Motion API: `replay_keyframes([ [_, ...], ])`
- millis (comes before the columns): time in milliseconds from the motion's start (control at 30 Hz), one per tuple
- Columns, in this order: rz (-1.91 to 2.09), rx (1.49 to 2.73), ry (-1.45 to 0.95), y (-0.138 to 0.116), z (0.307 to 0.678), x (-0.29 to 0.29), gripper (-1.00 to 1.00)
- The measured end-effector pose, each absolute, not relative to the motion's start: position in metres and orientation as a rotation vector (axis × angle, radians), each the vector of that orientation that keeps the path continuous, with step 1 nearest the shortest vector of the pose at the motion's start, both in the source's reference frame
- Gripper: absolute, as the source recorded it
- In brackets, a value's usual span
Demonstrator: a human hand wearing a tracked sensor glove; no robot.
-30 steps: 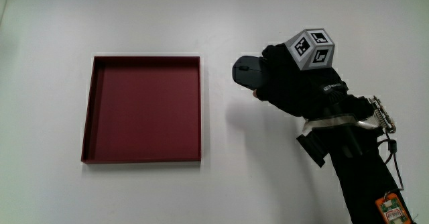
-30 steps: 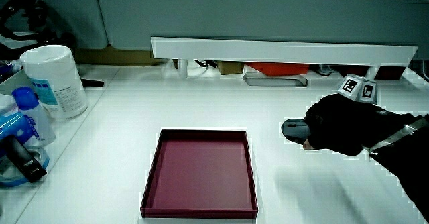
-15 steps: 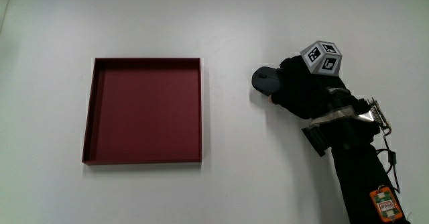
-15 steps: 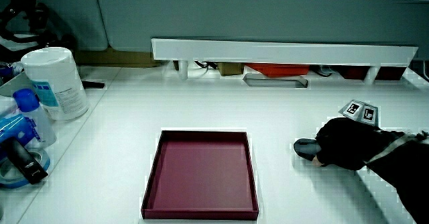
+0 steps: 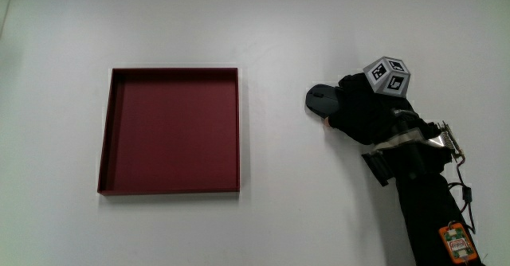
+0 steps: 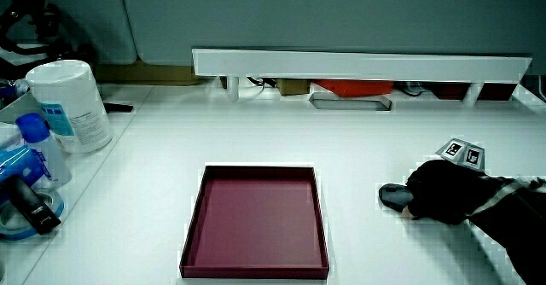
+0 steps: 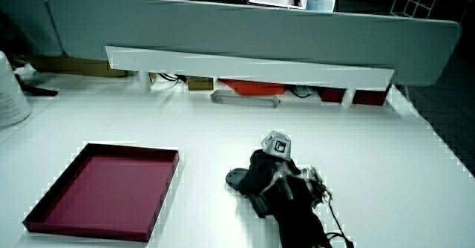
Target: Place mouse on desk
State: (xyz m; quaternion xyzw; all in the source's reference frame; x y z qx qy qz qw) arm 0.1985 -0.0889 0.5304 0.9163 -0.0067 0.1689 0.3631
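A dark grey mouse (image 5: 320, 98) rests on the white desk (image 5: 319, 27), apart from the red tray (image 5: 170, 131). The gloved hand (image 5: 358, 108) lies over the half of the mouse nearer the person, fingers curled around it; only the mouse's front end shows. In both side views the mouse (image 6: 394, 195) (image 7: 237, 178) sits flat on the desk with the hand (image 6: 439, 201) (image 7: 265, 175) pressed low on it. The patterned cube (image 5: 388, 76) sits on the back of the hand.
The shallow red tray (image 6: 256, 221) has nothing in it. A white canister (image 6: 70, 102), a blue-capped bottle (image 6: 38, 144) and other items stand at the desk's edge. A white shelf (image 6: 358, 65) runs along the low grey partition (image 6: 341, 16).
The hand has carried the mouse away from the tray and down, from above the desk onto its surface. The tray has not moved.
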Motion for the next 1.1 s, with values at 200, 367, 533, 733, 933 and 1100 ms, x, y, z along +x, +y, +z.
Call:
replay_keyframes([
  [200, 0.442, 2.367, -0.013, -0.088, 0.529, 0.201, 0.00],
  [367, 0.425, 2.358, -0.005, -0.086, 0.530, 0.201, -0.22],
  [533, 0.412, 2.313, -0.019, -0.082, 0.529, 0.200, -0.50],
  [733, 0.428, 2.347, -0.125, -0.079, 0.482, 0.182, -0.83],
  [933, 0.488, 2.363, -0.422, -0.056, 0.409, 0.135, -1.00],
  [1100, 0.524, 2.269, -0.630, -0.025, 0.367, 0.097, -1.00],
])
